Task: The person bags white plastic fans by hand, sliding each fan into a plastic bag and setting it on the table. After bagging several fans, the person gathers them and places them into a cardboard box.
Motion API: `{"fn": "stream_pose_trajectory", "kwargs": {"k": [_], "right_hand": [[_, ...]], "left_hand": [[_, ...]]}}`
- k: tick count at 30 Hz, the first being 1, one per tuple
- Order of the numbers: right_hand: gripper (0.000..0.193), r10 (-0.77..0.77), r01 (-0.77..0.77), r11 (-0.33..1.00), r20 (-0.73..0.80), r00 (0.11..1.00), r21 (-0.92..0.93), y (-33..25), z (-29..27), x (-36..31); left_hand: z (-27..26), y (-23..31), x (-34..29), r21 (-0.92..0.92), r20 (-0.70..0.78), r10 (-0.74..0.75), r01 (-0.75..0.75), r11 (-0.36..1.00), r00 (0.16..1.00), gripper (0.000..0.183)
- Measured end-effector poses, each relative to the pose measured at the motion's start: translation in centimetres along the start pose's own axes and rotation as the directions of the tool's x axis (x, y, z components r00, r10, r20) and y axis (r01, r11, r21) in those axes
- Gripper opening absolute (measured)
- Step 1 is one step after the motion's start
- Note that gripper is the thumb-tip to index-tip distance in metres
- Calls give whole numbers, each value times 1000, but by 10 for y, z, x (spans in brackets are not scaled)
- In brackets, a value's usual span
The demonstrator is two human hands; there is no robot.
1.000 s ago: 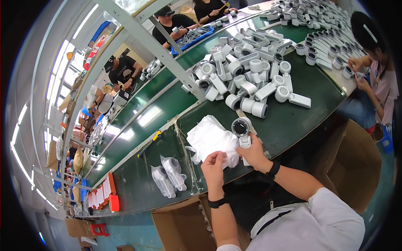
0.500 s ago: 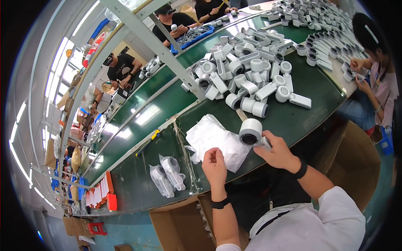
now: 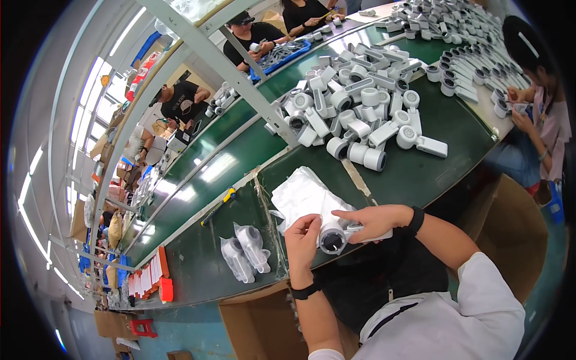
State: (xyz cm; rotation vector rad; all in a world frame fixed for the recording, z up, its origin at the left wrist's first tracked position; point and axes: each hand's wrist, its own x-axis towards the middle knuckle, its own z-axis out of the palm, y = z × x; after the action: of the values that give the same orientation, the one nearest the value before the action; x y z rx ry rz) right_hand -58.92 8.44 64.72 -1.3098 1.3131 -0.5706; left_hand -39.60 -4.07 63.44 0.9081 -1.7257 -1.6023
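My right hand (image 3: 375,222) is wrapped round the handle of a white handheld fan (image 3: 332,234). The fan's round head tilts toward me, its dark ring-edged end facing down at the bench edge. Beside the head, my left hand (image 3: 303,237) is closed, thumb and fingers pinched together; what they grip, if anything, I cannot make out. Under and behind both hands lies a stack of thin white plastic bags (image 3: 300,195). To the left, two bagged fans (image 3: 245,252) in clear plastic lie side by side on the green bench.
A large heap of white fans (image 3: 360,102) covers the bench's far side. A yellow-black utility knife (image 3: 219,206) lies left of the bags. Cardboard boxes (image 3: 264,324) stand below the bench. A co-worker (image 3: 543,114) sits at right; others work across the bench. A metal post (image 3: 240,84) rises at the far edge.
The fan has come down and left in my right hand, from above the bags' right edge to beside my left hand. Its dark end has turned toward me.
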Motion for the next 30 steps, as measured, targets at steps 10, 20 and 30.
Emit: {"fn": "stream_pose_trajectory", "kwargs": {"k": [10,20,30], "right_hand": [[95,-73,69,997,87,994,44,-14,2,13],[71,-65,75,987,-71,995,140,-1,3,8],[103,-119,108,964,33,992,242,4,19,-3]], "left_hand": [[-7,10,2,-72,39,-83,85,994,996,18],[-21,-5,6,-148,-148,64,-86,985,987,14],[7,1,3,-181,9,41,-39,983,999,10]]}}
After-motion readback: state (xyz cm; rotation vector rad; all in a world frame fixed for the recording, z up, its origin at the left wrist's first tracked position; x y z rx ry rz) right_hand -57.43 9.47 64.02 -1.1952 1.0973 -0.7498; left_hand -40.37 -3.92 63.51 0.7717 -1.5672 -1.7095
